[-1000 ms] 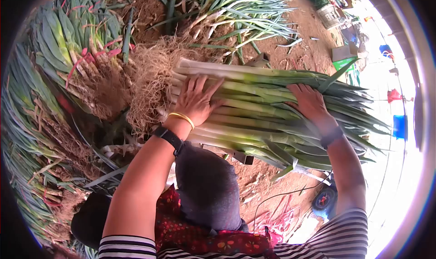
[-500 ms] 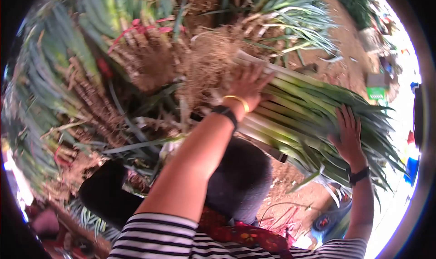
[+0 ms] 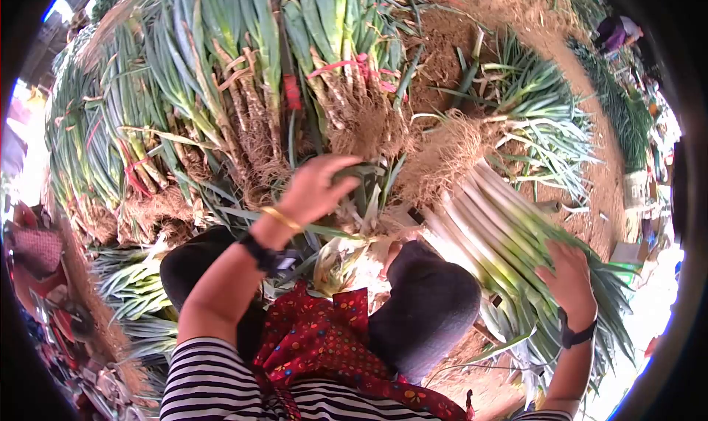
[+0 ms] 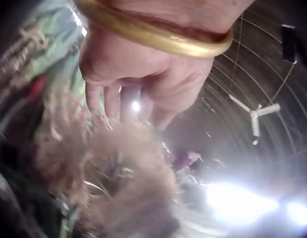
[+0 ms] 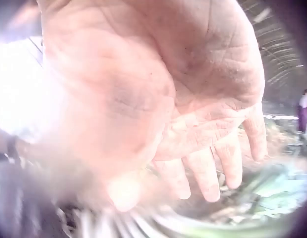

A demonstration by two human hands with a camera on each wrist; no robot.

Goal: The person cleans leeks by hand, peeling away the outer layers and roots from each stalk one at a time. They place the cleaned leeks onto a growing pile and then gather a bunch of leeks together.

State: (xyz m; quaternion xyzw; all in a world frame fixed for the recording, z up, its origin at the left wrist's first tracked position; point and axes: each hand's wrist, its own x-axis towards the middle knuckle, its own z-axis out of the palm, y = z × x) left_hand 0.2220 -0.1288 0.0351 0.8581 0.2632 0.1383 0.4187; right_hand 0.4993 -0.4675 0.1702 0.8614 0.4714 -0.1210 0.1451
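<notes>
A broad row of leeks (image 3: 495,233), white stems toward the roots and green leaves toward the right, lies by the person's bent knee in the head view. Over its leafy part is my right hand (image 3: 569,281), fingers extended; the right wrist view shows its bare palm (image 5: 143,94) and straight fingers above the blurred stems. My left hand (image 3: 313,188), with a yellow bangle at the wrist, is away from that row, thumb and fingers spread in the air before the standing bunches. No thing shows in its fingers (image 4: 111,101) in the left wrist view.
Upright bunches of leeks (image 3: 199,89) bound with red ties (image 3: 343,67) fill the left and back. A tangle of brown roots (image 3: 450,159) borders the row. More thin-leaved leeks (image 3: 546,126) lie on the soil beyond. A green box (image 3: 627,262) stands far right.
My left hand has lifted off the white stems and moved left toward the standing bunches. The head view has swung left. My right hand stays over the leaves.
</notes>
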